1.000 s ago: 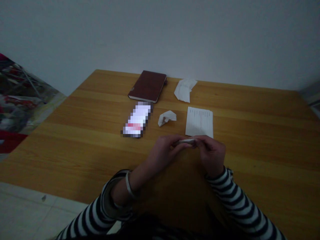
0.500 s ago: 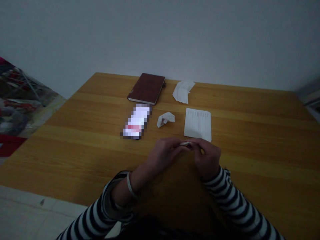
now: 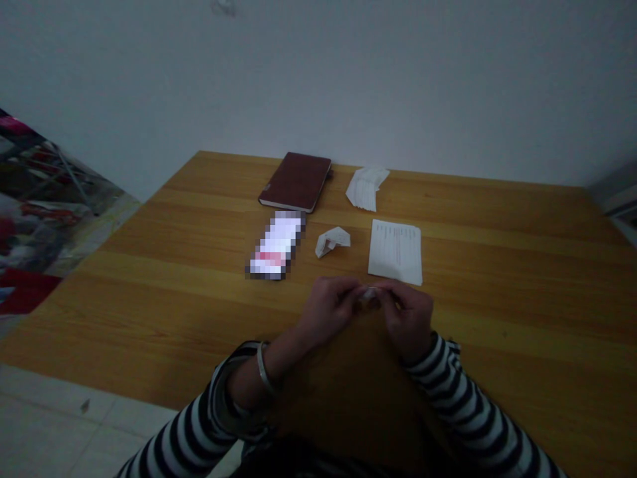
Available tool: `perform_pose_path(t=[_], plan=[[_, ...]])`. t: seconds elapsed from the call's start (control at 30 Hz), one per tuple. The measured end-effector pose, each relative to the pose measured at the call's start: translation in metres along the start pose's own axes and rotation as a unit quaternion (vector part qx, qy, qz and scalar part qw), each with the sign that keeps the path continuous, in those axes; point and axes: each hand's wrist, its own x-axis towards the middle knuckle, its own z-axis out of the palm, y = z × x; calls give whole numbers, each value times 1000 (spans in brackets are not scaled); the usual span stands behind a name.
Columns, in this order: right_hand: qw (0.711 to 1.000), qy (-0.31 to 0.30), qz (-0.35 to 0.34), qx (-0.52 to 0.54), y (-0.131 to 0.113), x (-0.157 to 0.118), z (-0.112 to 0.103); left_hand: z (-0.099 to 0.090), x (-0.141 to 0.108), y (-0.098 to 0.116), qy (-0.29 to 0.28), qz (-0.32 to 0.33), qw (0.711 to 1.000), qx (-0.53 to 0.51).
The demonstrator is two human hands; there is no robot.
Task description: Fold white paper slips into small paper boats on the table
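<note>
Both hands meet over the near part of the table, pinching a small folded piece of paper [image 3: 369, 294] between them. My left hand [image 3: 329, 307] grips its left side, and my right hand [image 3: 409, 312] its right side; fingers cover most of it. Just beyond them lies a stack of lined paper sheets [image 3: 395, 252] with print along the top. To its left sits a folded paper piece [image 3: 332, 241], bent into an angled shape. Farther back, a fanned row of folded paper pieces [image 3: 366, 188] rests near the wall.
A wooden table [image 3: 507, 279] stands against a pale wall [image 3: 398, 79]. A dark red notebook [image 3: 297, 181] lies at the back, with a lit phone [image 3: 277, 244], its screen blurred out, in front of it. Clutter [image 3: 44, 206] fills the floor to the left.
The small paper between my hands has tilted, showing more of its white face. My right hand has shifted slightly left. The whole view has moved a little; the things on the table stay put.
</note>
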Motion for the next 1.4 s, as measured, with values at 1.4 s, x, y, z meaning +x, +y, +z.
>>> perform_pose_path(t=[1.4], plan=[[974,-209,-22,-86,9,11,-12,-17,2,-7,-49,121,954,270]])
